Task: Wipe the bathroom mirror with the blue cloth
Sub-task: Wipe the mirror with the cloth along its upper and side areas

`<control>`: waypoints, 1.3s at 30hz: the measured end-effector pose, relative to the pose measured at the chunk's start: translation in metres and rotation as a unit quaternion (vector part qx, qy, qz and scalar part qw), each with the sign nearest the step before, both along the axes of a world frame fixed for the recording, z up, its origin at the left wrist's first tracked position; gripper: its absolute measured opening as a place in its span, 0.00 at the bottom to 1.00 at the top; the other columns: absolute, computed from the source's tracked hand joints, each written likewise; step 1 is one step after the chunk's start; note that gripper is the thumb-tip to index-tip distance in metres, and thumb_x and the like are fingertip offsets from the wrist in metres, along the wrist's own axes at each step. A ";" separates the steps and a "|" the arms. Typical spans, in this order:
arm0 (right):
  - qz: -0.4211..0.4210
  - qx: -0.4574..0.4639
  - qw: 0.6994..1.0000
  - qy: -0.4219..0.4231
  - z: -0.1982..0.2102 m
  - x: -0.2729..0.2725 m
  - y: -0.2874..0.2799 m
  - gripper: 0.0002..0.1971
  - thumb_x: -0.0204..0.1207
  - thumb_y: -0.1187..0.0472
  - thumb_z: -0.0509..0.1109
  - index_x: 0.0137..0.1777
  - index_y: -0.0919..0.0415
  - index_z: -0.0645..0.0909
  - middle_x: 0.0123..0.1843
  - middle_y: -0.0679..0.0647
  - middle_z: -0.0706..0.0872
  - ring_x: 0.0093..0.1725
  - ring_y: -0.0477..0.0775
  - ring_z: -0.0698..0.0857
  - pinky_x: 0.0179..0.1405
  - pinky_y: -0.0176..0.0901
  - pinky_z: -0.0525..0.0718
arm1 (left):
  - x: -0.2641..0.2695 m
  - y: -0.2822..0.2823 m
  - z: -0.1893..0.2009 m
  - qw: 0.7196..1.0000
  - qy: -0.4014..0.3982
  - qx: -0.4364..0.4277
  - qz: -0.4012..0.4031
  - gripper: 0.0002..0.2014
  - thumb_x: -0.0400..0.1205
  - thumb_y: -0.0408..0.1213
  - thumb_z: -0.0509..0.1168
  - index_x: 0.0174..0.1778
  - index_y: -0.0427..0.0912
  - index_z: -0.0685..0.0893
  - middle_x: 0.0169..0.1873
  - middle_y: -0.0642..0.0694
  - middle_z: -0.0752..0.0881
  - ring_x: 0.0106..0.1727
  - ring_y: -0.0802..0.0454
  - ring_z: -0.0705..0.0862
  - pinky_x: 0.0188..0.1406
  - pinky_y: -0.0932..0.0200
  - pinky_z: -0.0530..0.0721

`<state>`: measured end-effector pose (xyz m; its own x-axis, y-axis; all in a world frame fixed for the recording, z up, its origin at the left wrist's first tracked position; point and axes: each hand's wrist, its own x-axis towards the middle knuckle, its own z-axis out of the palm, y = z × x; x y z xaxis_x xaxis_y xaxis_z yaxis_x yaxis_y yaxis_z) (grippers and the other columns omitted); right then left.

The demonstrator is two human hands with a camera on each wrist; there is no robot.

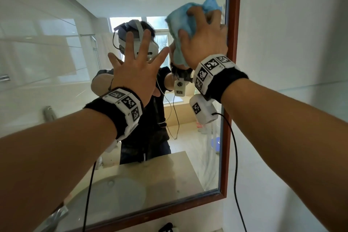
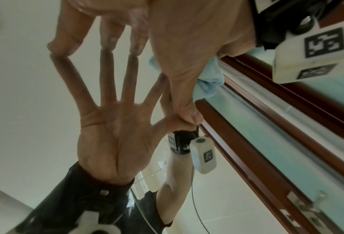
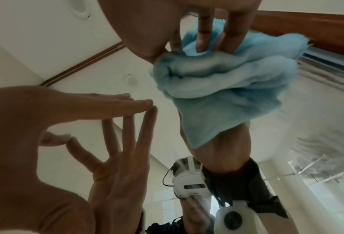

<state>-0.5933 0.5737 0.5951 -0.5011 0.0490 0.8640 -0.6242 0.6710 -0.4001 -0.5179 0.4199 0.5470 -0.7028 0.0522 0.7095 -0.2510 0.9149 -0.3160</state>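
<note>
The bathroom mirror (image 1: 56,66) has a brown wooden frame (image 1: 228,128). My right hand (image 1: 204,34) grips the bunched blue cloth (image 1: 180,19) and presses it on the glass at the upper right, close to the frame's right side. In the right wrist view its fingers (image 3: 205,36) dig into the blue cloth (image 3: 237,82). My left hand (image 1: 137,62) is spread wide, left of the cloth, with its fingertips (image 2: 107,42) touching the glass (image 2: 37,95). It holds nothing. The blue cloth (image 2: 209,79) shows behind the thumb.
A white tiled wall (image 1: 291,62) lies right of the frame. A chrome tap (image 1: 56,214) stands at the bottom left, and a basin and counter show as reflections. Black cables (image 1: 235,156) hang from both wrists. The left hand (image 3: 57,107) sits close beside the cloth.
</note>
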 end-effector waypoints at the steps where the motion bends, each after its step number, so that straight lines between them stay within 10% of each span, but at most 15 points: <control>1: 0.006 -0.010 1.000 -0.005 0.000 -0.001 0.000 0.21 0.77 0.47 0.63 0.71 0.40 0.70 0.69 0.53 0.68 0.62 0.59 0.71 0.40 0.43 0.70 | 0.000 0.000 0.000 1.000 0.000 -0.001 -0.001 0.57 0.68 0.58 0.76 0.84 0.64 0.42 0.85 0.42 0.35 0.84 0.29 0.38 0.70 0.15 0.60; 30: -0.004 -0.073 0.994 -0.075 -0.116 -0.016 0.026 0.21 0.83 0.44 0.59 0.73 0.46 0.67 0.69 0.59 0.69 0.60 0.60 0.74 0.55 0.47 0.75 | 0.001 -0.003 -0.003 1.000 -0.013 -0.009 -0.012 0.54 0.68 0.65 0.70 0.84 0.66 0.42 0.85 0.43 0.33 0.84 0.29 0.37 0.71 0.15 0.57; 39: 0.003 -0.055 0.998 -0.041 -0.092 -0.011 0.021 0.18 0.82 0.48 0.63 0.71 0.47 0.72 0.68 0.59 0.69 0.61 0.63 0.72 0.50 0.42 0.68 | 0.001 -0.003 -0.003 1.000 -0.018 -0.008 -0.010 0.54 0.71 0.65 0.70 0.84 0.65 0.40 0.84 0.43 0.32 0.84 0.30 0.35 0.72 0.16 0.56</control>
